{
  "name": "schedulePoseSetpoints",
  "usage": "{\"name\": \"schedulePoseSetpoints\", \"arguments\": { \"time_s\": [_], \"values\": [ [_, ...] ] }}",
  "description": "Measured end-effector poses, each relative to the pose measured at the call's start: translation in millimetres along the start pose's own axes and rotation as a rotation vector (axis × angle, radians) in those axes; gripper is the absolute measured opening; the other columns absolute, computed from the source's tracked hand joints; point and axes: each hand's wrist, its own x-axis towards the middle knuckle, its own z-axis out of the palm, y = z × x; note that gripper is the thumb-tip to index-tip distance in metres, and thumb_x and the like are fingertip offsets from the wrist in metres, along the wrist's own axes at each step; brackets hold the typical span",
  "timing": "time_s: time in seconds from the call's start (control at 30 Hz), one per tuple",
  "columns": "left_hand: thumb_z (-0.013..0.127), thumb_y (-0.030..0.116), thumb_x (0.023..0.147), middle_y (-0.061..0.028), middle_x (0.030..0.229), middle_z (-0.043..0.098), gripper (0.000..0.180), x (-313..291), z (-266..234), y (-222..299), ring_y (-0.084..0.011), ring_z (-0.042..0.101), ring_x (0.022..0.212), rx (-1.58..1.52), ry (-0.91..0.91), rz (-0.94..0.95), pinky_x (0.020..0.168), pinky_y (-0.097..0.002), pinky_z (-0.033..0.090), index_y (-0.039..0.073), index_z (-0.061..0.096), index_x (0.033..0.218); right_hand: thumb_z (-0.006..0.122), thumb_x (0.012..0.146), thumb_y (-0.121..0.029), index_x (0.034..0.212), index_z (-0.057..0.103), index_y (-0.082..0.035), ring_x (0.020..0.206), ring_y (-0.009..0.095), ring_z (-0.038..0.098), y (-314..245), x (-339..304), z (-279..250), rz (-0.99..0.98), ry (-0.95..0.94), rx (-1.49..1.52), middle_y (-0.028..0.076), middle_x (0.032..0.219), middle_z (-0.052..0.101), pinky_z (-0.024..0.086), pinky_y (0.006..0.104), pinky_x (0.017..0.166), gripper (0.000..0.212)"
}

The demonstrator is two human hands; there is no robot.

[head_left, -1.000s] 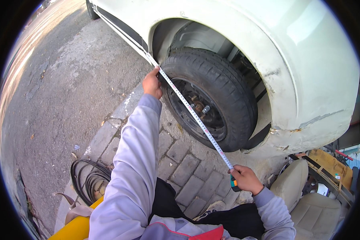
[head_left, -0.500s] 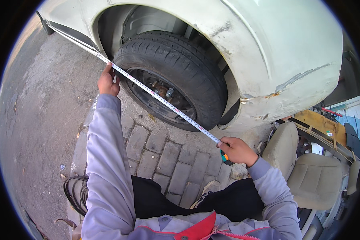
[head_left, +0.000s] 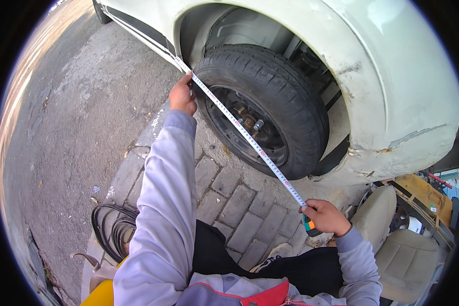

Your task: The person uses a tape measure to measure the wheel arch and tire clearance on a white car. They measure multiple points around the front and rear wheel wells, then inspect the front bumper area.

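Note:
A white tape measure blade point(head_left: 250, 138) stretches slantwise across the face of a car wheel point(head_left: 270, 92), from its far left side to its near right. The wheel has a black tyre and a dark rim with a rusty hub. My left hand point(head_left: 182, 97) pinches the blade near its far end, beside the tyre's left edge; the tip lies by the car's lower sill. My right hand point(head_left: 327, 217) is closed around the black, green and orange tape case point(head_left: 310, 225), its thumb at the blade's root. Much of the case is hidden in the palm.
The white car body point(head_left: 387, 76) arches over the wheel, scratched and cracked at its lower corner. Beige car seats point(head_left: 405, 262) and other parts lie at right. A coiled black hose or cable point(head_left: 109, 229) and a yellow object point(head_left: 101, 295) are at lower left. Grey paving bricks point(head_left: 234, 209) lie below.
My view has swung left, so car, wheel and hands appear farther right. Both hands keep hold of the stretched tape measure. More of the yellow object shows at lower left.

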Motion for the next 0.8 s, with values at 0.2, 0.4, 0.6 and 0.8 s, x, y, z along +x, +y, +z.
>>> {"name": "schedulePoseSetpoints", "arguments": {
  "time_s": [0.2, 0.4, 0.6, 0.8],
  "values": [
    [0.073, 0.026, 0.094, 0.0026, 0.096, 0.065, 0.014, -1.5, 1.8, -0.4, -0.0142, 0.054, 0.095, -0.038, -0.021, 0.023, 0.091, -0.0393, 0.032, 0.013, 0.070, 0.101, 0.060, 0.099, -0.025, 0.098, 0.069, -0.001, 0.068, 0.024, 0.059, 1.0, 1.7, 2.3, -0.032, 0.011, 0.006, 0.014, 0.074, 0.062, 0.048, 0.0368, 0.066, 0.025],
    [0.075, 0.023, 0.093, 0.0026, 0.092, 0.064, 0.012, 6.4, -0.4, -2.4, -0.0121, 0.053, 0.090, -0.085, 0.006, 0.000, 0.086, -0.0378, 0.033, 0.013, 0.070, 0.097, 0.058, 0.100, -0.026, 0.101, 0.070, -0.002, 0.072, 0.026, 0.062, 2.3, 1.9, -2.2, -0.020, -0.010, 0.002, 0.014, 0.077, 0.064, 0.049, 0.0377, 0.068, 0.027],
    [0.068, 0.027, 0.098, 0.0039, 0.105, 0.068, 0.016, 16.0, -4.1, -2.2, -0.0127, 0.056, 0.100, -0.042, -0.041, -0.038, 0.094, -0.0391, 0.033, 0.015, 0.069, 0.108, 0.055, 0.102, -0.030, 0.101, 0.069, -0.004, 0.075, 0.032, 0.064, 18.1, 5.8, -5.2, -0.063, 0.027, -0.025, 0.015, 0.080, 0.067, 0.051, 0.0408, 0.071, 0.030],
    [0.067, 0.028, 0.100, 0.0048, 0.108, 0.068, 0.017, 12.1, -2.1, 1.5, -0.0125, 0.055, 0.101, -0.040, -0.004, -0.045, 0.097, -0.0379, 0.034, 0.015, 0.069, 0.110, 0.052, 0.103, -0.031, 0.099, 0.068, -0.005, 0.078, 0.036, 0.064, 26.1, 14.1, -5.2, -0.040, 0.098, -0.099, 0.016, 0.081, 0.067, 0.050, 0.0439, 0.072, 0.031]
  ]
}}
